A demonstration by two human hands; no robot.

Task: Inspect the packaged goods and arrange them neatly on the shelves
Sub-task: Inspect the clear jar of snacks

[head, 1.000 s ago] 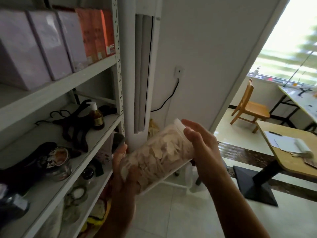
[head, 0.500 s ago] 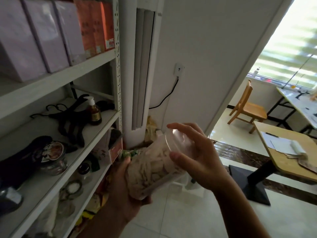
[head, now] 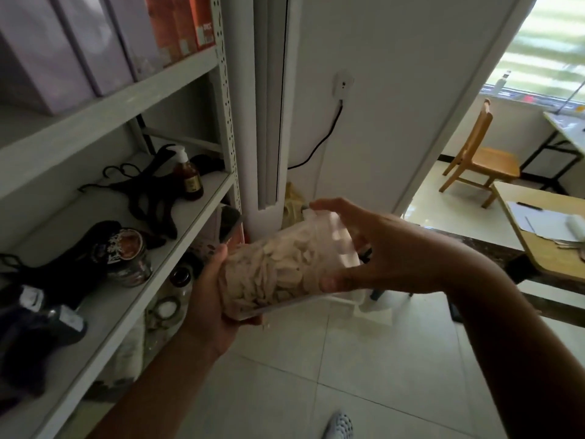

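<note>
1. While the shelving unit (head: 126, 101) stands on the person's left, its middle shelf (head: 104, 297) carries a pump bottle (head: 188, 179), a round tin (head: 126, 258) and dark items that cannot be identified.
2. The clear container (head: 278, 270), filled with pale slices, is held in the air just right of the shelf's front edge and touches no shelf. Its long axis is tilted, with the base low on the left and the lid end raised on the right.
3. The left hand (head: 209, 296) grips the base end from below. It is the hand nearer the shelf.
4. The right hand (head: 389, 251) spans the lid end.
5. The right fingers (head: 319, 204) are spread over the top of the lid, and the thumb presses the lower side.
6. Judgement: inspection appears to be under way. Placement calls for a leftward move, base first, led by the left hand.
</note>
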